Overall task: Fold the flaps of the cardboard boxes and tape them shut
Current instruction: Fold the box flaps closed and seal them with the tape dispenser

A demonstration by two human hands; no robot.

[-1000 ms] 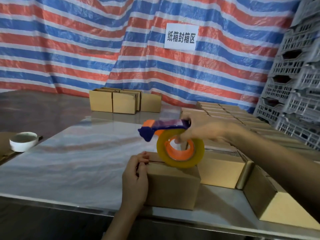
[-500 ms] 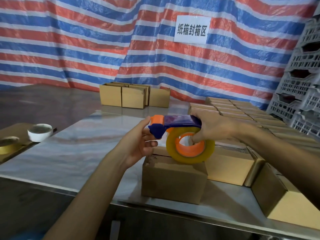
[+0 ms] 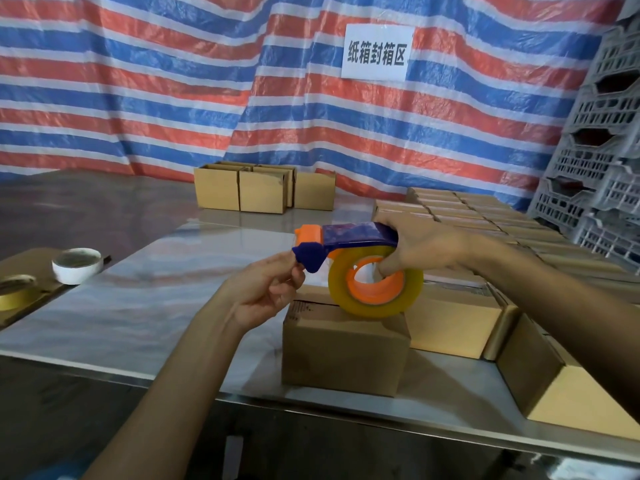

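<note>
A small cardboard box stands near the table's front edge with its top flaps folded down. Just above it my right hand grips a blue and orange tape dispenser that carries a roll of clear yellowish tape; a finger reaches into the roll's orange core. My left hand is raised to the dispenser's front end, its fingertips pinched together at the blue tip. Whether a tape end lies between them is too thin to see.
More cardboard boxes crowd the right side of the metal table, and a small group of boxes stands at the back. White tape roll and a yellowish roll lie at left. Grey plastic crates are stacked at right.
My left hand left the box's side and rose to the dispenser's front tip, where it now pinches. The dispenser stayed over the box.
</note>
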